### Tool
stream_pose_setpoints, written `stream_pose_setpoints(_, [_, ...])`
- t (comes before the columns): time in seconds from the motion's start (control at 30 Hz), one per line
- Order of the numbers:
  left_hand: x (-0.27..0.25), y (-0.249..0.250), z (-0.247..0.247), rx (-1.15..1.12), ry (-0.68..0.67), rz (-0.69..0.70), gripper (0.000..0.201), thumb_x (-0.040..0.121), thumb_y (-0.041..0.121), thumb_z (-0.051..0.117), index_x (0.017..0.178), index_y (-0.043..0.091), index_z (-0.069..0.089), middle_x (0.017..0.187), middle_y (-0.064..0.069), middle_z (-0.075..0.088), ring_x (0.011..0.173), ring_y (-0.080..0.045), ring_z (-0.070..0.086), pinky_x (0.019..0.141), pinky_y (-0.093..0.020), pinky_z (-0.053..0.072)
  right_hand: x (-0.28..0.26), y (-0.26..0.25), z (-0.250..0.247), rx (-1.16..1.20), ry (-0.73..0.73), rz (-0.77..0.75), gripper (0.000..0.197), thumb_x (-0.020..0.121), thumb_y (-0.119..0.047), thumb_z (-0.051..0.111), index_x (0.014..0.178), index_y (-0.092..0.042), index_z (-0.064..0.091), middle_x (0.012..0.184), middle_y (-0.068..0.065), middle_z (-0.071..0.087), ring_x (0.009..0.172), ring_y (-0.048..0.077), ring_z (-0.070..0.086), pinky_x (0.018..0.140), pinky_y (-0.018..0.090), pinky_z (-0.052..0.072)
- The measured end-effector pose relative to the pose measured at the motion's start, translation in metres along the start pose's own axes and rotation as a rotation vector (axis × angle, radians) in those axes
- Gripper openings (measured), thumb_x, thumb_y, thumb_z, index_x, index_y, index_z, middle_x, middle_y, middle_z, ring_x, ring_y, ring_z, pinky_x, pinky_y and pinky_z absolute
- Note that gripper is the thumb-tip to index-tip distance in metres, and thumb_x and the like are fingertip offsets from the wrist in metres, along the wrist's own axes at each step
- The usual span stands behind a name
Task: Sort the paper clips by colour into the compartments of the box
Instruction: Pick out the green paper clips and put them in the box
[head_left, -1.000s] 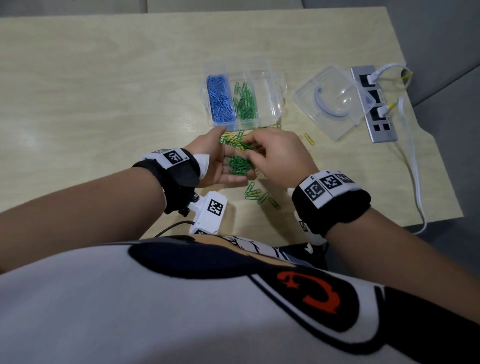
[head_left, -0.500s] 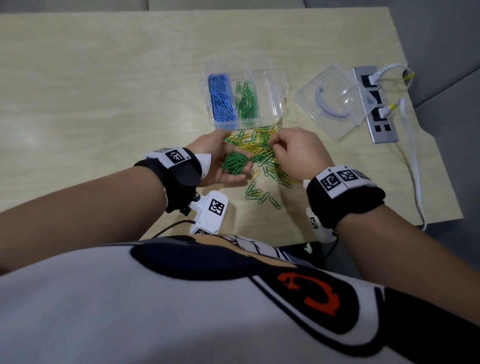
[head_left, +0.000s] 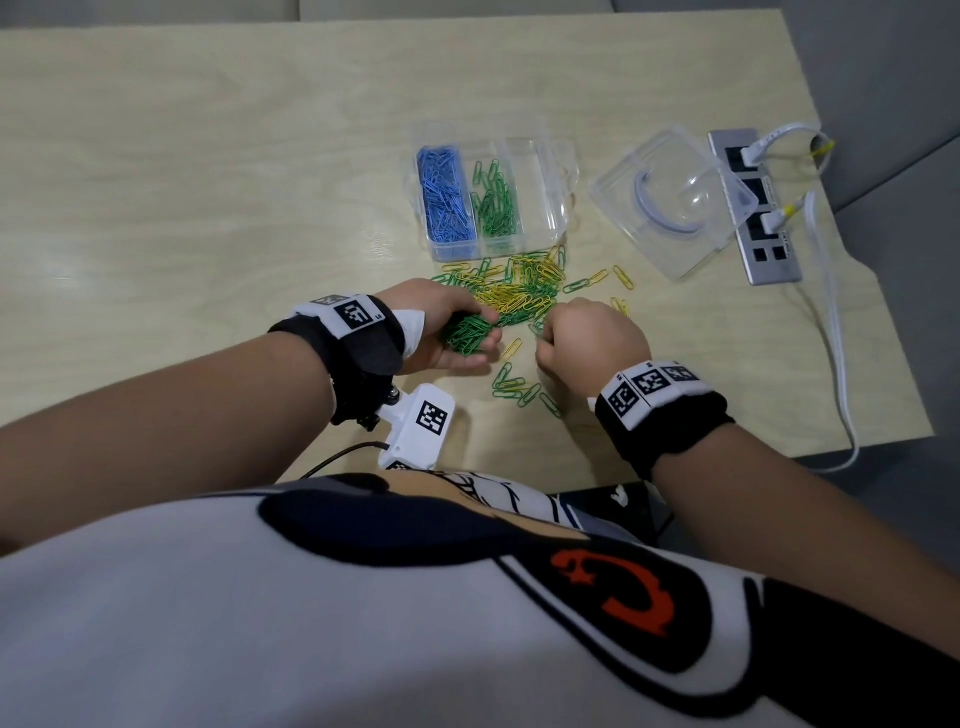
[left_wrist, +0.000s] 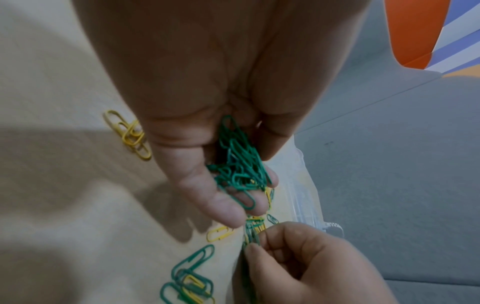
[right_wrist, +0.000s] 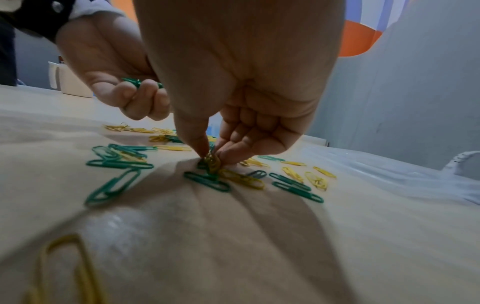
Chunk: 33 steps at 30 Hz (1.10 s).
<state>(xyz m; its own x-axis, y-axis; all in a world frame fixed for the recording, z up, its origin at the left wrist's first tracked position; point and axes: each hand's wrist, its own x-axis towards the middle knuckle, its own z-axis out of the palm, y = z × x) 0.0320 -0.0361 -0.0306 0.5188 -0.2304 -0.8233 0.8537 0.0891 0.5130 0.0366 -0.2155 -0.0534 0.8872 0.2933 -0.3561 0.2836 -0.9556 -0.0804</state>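
Head view: the clear box (head_left: 563, 171) is sitting open on the table (head_left: 208, 182), with blue clips (head_left: 444, 195) filling its left compartment, green clips (head_left: 496, 202) lying in the middle one and the right one looking empty, probably being kept for yellow. The mixed pile of green and yellow clips (head_left: 519, 291) is lying just in front of the box, so each pick is staying short. The left hand (head_left: 441, 332) is cupping a green bundle (head_left: 467, 335), apparently acting as a store so that one trip to the box serves many clips. The right hand (head_left: 587, 338) is curling down at the pile's near edge. The lid (head_left: 670, 202) is lying to the right of the box, partly over a power strip (head_left: 753, 208).

Left wrist view: the left hand's fingers (left_wrist: 223, 205) are curling under the green bundle (left_wrist: 239, 168), thumb closing over it, keeping it from spilling. Below, the right hand's fingertips (left_wrist: 253, 250) are pinching clips, apparently green, though blur is hiding the detail.

Right wrist view: the right hand's thumb and fingers (right_wrist: 228, 152) are pinching together on a small tangle (right_wrist: 213, 162) where yellow and green are overlapping; I judge it is teasing a green one free, but I cannot tell which colour is gripped. Loose clips (right_wrist: 296, 185) are scattered around.
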Motion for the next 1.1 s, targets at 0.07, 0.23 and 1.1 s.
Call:
stream_pose_setpoints(0.07, [0.0,0.0,0.0,0.014,0.002,-0.003,0.017,0.096,0.011,0.04,0.086,0.01,0.053,0.071,-0.007,0.059,0.053,-0.013,0.061,0.059,-0.025,0.056,0.001,0.004,-0.004,0.016,-0.001,-0.007,0.021,0.088,-0.024,0.051,0.097,-0.013,0.067,0.093,0.008,0.064,0.081,0.027,0.058,0.062,0.029,0.041])
stream_pose_setpoints(0.23, [0.002,-0.003,-0.002,0.034,0.004,-0.017,0.015,0.094,0.01,0.04,0.088,0.009,0.054,0.066,-0.007,0.061,0.055,-0.016,0.061,0.068,-0.029,0.056,0.003,0.017,-0.013,0.197,0.078,0.042,0.026,0.091,-0.023,0.044,0.089,-0.019,0.07,0.092,0.006,0.063,0.076,0.025,0.055,0.06,0.029,0.041])
stream_pose_setpoints(1.1, [0.008,-0.003,-0.011,-0.051,0.077,-0.051,0.043,0.102,0.035,0.029,0.081,0.008,0.055,0.063,-0.01,0.06,0.066,-0.02,0.058,0.067,-0.028,0.055,0.011,-0.006,-0.001,-0.078,0.1,-0.18,0.024,0.094,-0.031,0.049,0.102,-0.015,0.065,0.103,0.006,0.061,0.095,0.028,0.058,0.074,0.034,0.043])
